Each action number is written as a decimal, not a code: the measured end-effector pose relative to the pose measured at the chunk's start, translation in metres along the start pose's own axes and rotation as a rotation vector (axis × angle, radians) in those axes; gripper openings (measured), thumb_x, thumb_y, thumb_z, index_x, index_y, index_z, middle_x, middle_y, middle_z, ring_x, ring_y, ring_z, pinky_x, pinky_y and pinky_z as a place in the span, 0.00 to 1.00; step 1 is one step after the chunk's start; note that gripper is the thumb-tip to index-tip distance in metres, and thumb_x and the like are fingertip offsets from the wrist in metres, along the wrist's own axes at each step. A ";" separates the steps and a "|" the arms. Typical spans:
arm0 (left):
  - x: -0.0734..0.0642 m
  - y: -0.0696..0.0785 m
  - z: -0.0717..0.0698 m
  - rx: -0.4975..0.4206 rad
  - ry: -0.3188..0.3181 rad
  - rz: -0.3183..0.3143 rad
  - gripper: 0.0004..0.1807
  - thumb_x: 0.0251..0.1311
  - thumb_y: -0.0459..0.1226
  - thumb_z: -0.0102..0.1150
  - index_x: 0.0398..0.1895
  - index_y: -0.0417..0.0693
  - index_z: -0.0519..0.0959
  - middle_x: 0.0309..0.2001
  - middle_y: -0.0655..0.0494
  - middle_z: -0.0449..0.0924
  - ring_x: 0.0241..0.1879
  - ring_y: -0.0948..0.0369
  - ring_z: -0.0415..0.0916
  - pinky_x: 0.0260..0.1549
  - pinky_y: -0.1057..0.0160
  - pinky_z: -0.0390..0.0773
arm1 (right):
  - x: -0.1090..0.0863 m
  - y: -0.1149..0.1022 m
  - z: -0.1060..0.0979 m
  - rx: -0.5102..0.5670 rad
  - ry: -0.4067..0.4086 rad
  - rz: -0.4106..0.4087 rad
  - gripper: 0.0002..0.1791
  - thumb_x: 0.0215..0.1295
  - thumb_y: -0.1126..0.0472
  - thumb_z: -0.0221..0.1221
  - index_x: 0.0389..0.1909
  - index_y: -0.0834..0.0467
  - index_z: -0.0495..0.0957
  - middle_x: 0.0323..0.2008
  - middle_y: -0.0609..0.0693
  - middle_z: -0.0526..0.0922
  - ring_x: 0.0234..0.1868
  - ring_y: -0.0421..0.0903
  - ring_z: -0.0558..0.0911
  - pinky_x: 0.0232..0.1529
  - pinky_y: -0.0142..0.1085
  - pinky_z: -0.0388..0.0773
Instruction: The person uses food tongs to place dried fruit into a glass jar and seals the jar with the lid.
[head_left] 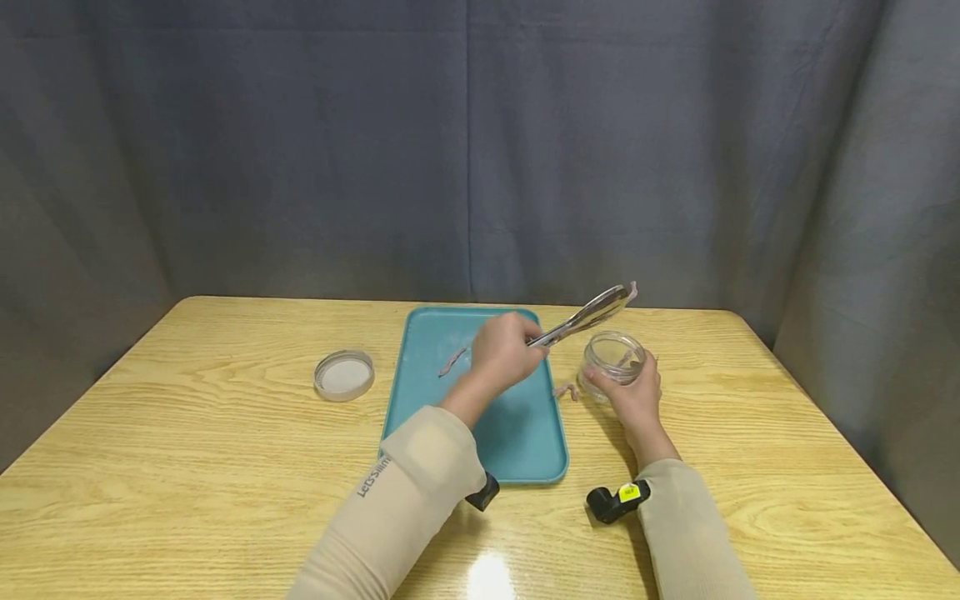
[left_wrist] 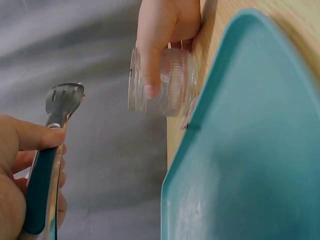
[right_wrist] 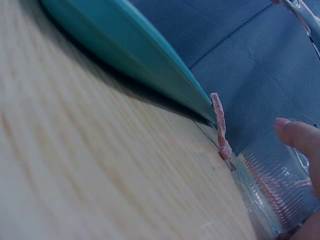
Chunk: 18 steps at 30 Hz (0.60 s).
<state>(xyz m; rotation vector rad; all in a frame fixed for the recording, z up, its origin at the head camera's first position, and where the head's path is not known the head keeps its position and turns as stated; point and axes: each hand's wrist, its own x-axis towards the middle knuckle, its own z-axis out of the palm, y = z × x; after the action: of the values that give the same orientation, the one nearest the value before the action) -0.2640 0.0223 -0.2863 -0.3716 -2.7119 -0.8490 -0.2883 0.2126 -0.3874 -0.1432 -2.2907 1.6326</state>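
Note:
My left hand [head_left: 504,350] grips metal tongs [head_left: 588,317] by the handles, which look dark teal in the left wrist view. A thin pinkish strip, apparently meat [head_left: 632,291], hangs at the tongs' tips, above and behind an uncapped clear jar [head_left: 594,360]. Thumb and fingers of my right hand [head_left: 637,402] hold this jar upright on the table from its right side. Some pinkish material shows inside it. Between jar and tray, a second strip [right_wrist: 220,127] leans over the tray's rim onto the table. Another strip [head_left: 452,362] lies on the teal tray [head_left: 525,454].
Left of the tray, a round clear-rimmed lid [head_left: 344,375] with a pale centre lies on the wooden table [head_left: 225,467]. Grey curtains [head_left: 315,167] enclose the table at the back and sides. My left forearm crosses over the tray's near left part.

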 end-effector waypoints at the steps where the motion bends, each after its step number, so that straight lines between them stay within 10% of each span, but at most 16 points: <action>1: 0.000 0.001 0.001 -0.004 -0.001 -0.005 0.05 0.48 0.39 0.58 0.20 0.57 0.82 0.16 0.66 0.71 0.14 0.66 0.59 0.11 0.69 0.58 | 0.000 0.000 0.000 0.005 0.001 -0.004 0.50 0.43 0.55 0.66 0.63 0.60 0.45 0.58 0.61 0.52 0.58 0.57 0.51 0.55 0.48 0.49; 18: -0.003 0.000 0.025 0.017 -0.071 -0.011 0.04 0.48 0.39 0.58 0.25 0.55 0.83 0.20 0.65 0.75 0.17 0.65 0.65 0.13 0.67 0.63 | -0.001 -0.001 -0.001 0.002 -0.010 0.000 0.49 0.45 0.55 0.65 0.63 0.59 0.44 0.57 0.60 0.52 0.57 0.57 0.52 0.55 0.48 0.50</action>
<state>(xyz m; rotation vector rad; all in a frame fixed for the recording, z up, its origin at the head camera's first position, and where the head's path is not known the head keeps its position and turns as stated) -0.2654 0.0364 -0.3069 -0.3905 -2.7875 -0.8300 -0.2873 0.2129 -0.3866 -0.1347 -2.2962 1.6399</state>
